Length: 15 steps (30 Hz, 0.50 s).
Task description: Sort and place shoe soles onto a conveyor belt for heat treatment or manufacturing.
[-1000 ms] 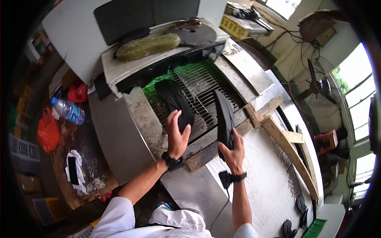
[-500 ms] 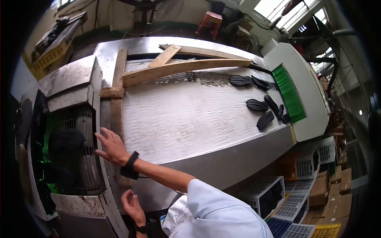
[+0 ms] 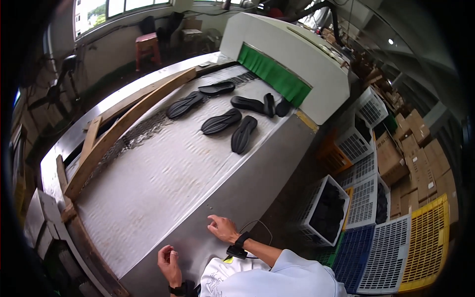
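Observation:
Several black shoe soles (image 3: pixel 221 122) lie scattered on the white conveyor belt (image 3: pixel 148 190), at its far end. My left hand (image 3: pixel 169 264) hangs over the near metal side panel (image 3: pixel 237 190), its fingers loosely bent and apart, holding nothing. To the right of it, my right hand (image 3: pixel 223 229) is over the same panel, the forefinger stretched out and nothing in its grasp. Both hands are apart from the soles. Each wrist wears a black strap, and a thin cable loops beside the right one.
A pale machine housing (image 3: pixel 282 54) with a green curtain (image 3: pixel 272 74) spans the belt's far end. Wooden boards (image 3: pixel 129 129) run along the far side. On the right stand plastic crates (image 3: pixel 324 210), one with dark pieces inside, and cardboard boxes (image 3: pixel 423 168).
The view has swung right toward the soles and the curtain. My right hand has left the dark slatted opening at the left and is now over the side panel, near my left hand.

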{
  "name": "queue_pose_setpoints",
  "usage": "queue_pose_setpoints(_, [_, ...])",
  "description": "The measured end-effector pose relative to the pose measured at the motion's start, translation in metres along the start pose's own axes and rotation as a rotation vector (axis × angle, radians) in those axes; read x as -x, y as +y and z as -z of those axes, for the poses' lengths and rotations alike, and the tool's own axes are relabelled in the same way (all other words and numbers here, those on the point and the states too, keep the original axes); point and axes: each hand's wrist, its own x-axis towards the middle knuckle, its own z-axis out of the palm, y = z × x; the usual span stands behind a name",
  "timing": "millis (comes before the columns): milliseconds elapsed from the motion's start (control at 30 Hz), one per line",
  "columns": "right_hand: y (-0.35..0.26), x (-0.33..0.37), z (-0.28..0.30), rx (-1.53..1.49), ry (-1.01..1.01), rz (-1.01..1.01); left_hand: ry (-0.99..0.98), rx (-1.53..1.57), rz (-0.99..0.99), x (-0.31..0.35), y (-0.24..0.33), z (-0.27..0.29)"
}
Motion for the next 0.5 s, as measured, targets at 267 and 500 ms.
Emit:
queue_pose_setpoints(267, [0.040, -0.044, 0.070, -0.111, 0.074, 0.024, -0.232, -0.085, -0.032, -0.018, 0.004, -0.151])
queue_pose_setpoints(500, [0.052, -0.058, 0.121, -0.157, 0.225, 0.017, -0.310, -0.132, -0.078, -0.031, 0.000, -0.196])
